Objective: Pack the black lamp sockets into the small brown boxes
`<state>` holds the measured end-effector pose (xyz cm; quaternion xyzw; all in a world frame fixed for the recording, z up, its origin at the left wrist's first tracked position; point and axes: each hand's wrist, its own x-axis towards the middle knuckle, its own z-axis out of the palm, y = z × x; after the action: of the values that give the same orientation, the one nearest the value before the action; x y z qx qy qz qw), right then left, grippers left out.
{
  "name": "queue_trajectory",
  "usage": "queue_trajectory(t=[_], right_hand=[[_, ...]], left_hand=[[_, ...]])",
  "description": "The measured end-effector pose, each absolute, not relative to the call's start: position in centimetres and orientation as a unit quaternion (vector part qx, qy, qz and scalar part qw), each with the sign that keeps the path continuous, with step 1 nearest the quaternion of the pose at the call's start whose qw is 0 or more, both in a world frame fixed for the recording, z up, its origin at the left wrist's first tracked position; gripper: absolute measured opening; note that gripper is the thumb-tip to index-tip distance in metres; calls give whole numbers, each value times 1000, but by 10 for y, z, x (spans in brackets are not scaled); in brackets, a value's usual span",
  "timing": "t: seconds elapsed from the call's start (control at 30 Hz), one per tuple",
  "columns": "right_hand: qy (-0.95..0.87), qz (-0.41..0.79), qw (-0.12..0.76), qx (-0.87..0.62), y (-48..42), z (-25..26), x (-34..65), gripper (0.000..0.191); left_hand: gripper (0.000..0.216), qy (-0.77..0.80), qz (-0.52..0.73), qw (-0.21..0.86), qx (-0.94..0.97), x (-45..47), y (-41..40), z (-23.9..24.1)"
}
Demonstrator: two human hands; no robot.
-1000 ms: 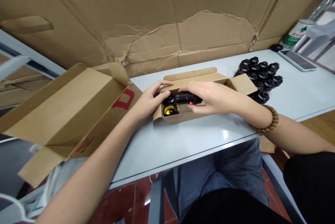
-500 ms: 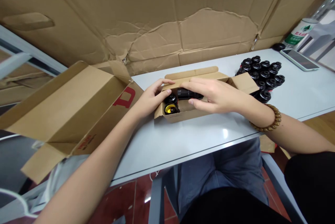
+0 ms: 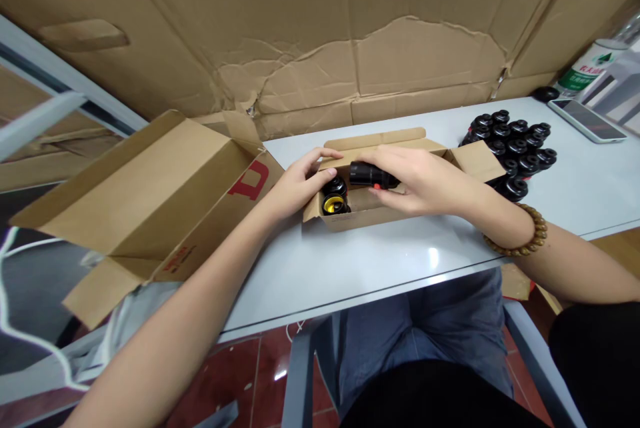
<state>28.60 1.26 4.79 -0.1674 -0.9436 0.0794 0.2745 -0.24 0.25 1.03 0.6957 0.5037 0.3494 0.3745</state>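
Observation:
A small open cardboard box (image 3: 470, 158) lies on the white table (image 3: 350, 261). Inside its left end sit black round parts, one with a yellow inside (image 3: 334, 203). My right hand (image 3: 420, 178) is curled over the box, fingers closed on a black cylindrical part (image 3: 367, 175) with a red spot. My left hand (image 3: 295, 185) grips the box's left end, thumb against the parts and fingers over the rear flap.
A large open carton (image 3: 145, 195) hangs off the table's left edge. Several black round parts (image 3: 515, 141) stand in a cluster right of the small box. A phone (image 3: 587, 120) and a green-labelled bottle (image 3: 587, 68) lie far right. Cardboard sheets form the back wall.
My right hand has lifted the black cylindrical part slightly higher in the box. The view has shifted a little; my left hand keeps its hold.

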Motion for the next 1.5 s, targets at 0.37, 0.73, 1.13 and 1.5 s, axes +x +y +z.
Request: queue_trajectory(t=[0.37,0.73,1.13,1.5], right_hand=[[-938,104,277,-178,11,52,286,41],[-936,109,278,-188,9,52,286,40],[-932,101,303,-171,11,48,286,36],[-941,110,261,-185,9,52,288,42]], left_hand=[[46,499,351,366,703,-5,4,7],[48,506,347,366,700,-5,4,8],[46,504,353,372,695,-4,2,9],[47,502,350,374,697,-5,2,8]])
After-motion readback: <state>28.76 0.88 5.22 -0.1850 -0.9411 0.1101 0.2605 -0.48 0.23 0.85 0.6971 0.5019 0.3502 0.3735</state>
